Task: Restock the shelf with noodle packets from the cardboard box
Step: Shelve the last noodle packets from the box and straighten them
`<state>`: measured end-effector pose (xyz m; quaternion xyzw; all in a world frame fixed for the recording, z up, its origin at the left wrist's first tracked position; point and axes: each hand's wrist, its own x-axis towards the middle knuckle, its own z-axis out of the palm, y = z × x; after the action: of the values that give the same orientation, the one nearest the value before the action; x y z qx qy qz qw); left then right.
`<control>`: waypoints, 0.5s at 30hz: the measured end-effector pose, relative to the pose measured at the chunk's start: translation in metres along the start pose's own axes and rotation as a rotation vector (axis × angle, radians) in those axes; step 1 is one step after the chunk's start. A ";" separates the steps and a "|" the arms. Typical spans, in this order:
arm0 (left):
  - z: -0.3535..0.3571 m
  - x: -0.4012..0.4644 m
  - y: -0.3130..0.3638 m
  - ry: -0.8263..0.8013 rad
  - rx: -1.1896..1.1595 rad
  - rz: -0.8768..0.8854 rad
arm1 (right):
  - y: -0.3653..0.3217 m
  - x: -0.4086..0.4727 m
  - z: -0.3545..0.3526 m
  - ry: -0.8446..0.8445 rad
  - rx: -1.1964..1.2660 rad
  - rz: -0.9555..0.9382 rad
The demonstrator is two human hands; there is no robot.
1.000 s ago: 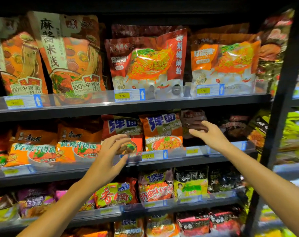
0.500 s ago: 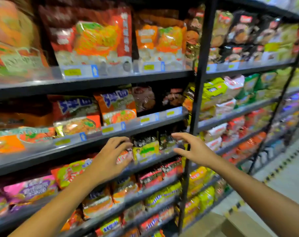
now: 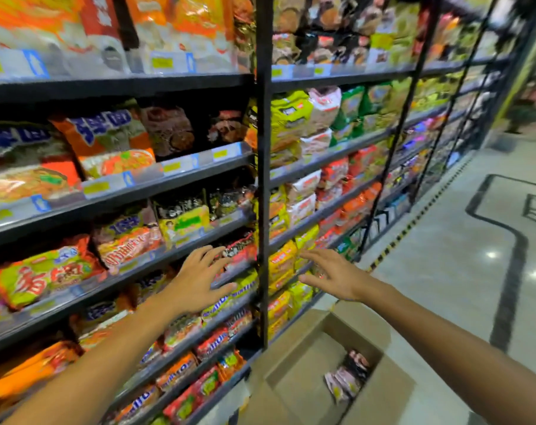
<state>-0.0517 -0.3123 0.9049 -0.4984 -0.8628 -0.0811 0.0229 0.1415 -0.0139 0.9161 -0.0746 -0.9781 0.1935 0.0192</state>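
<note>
The open cardboard box (image 3: 294, 360) sits on the floor at the foot of the shelving, bottom centre. Noodle packets (image 3: 349, 375) in dark and pink wrappers lie against its right inner wall. My left hand (image 3: 199, 280) hovers in front of the lower shelves, fingers spread, holding nothing. My right hand (image 3: 334, 274) is to its right, past the black upright post (image 3: 263, 185), also empty with fingers apart, above the box. The shelf (image 3: 168, 179) with dark noodle packets (image 3: 168, 130) is higher up, left of the post.
Black metal shelving filled with colourful noodle packets runs along the left and recedes to the right. Price-tag strips line the shelf edges. A pale polished floor (image 3: 463, 271) with a black inlaid line and a yellow-black hazard strip lies to the right.
My view has swung down and right, bringing the box on the floor into sight. Both hands have dropped from the middle shelf to the lower shelves, still empty.
</note>
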 end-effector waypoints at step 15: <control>0.122 0.119 0.218 -0.246 -0.126 -0.004 | 0.251 -0.140 -0.035 -0.052 0.055 0.213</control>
<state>0.0821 -0.0836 0.8247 -0.5033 -0.8533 -0.0733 -0.1148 0.3165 0.2074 0.8518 -0.1723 -0.9591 0.2232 -0.0249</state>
